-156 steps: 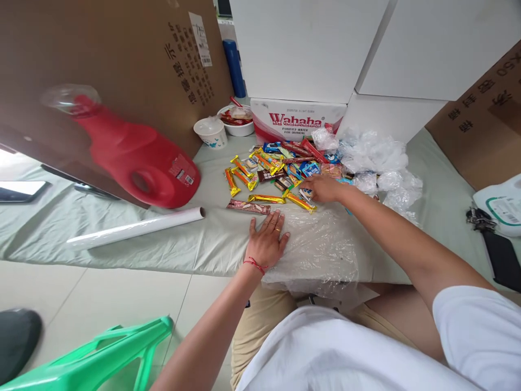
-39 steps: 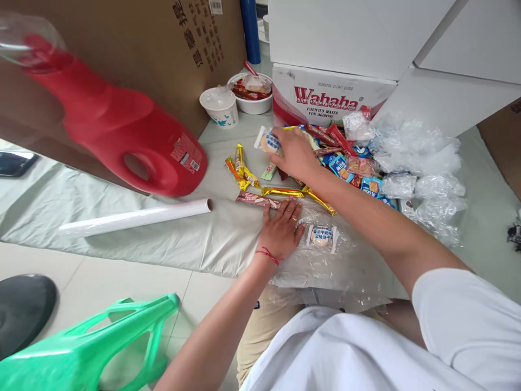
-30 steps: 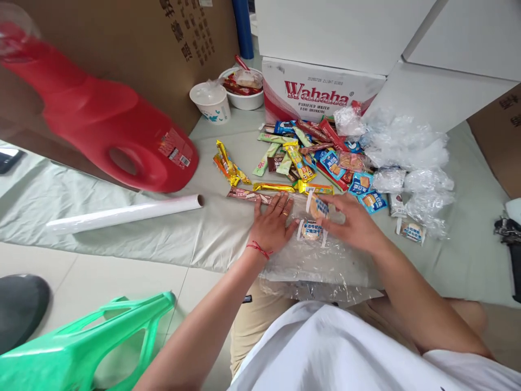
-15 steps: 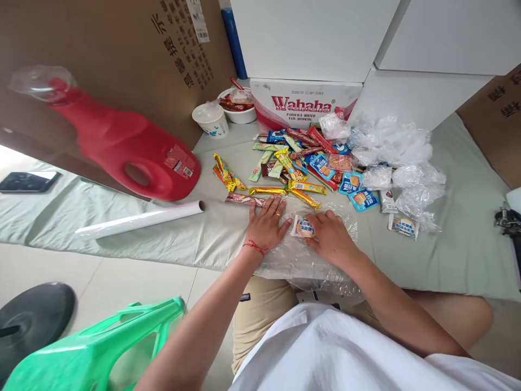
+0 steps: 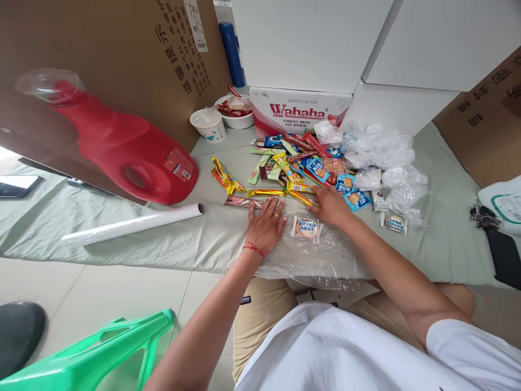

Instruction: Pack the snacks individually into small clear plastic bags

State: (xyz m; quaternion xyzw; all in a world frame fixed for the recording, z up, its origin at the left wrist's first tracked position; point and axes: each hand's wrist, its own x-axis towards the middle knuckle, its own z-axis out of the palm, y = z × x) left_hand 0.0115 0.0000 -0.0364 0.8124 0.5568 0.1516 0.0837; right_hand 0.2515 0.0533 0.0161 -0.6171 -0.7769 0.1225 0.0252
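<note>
A seated person's left hand (image 5: 265,227) lies flat and released on a sheet of clear plastic film (image 5: 321,258), fingers pointing away from the body, thumb apart, fingertips at the right end of a brown wrapped bar (image 5: 240,201). The right hand (image 5: 332,206) is palm down with fingers bent leftward, at the right ends of two yellow wrapped bars (image 5: 264,193); whether it grips one, I cannot tell. A wrapped biscuit (image 5: 306,228) lies on the film between the hands, nearer the body than the right fingertips. Both forearms cross the front edge of the cloth-covered tabletop (image 5: 439,255), where the film hangs over. Beyond the hands, a heap of snacks (image 5: 293,168) backs onto a white-and-red carton (image 5: 299,111). Pale cloth stretches rightward from the right forearm to a bunch of keys (image 5: 484,217). Left of the left hand lies a white roll (image 5: 134,225).
</note>
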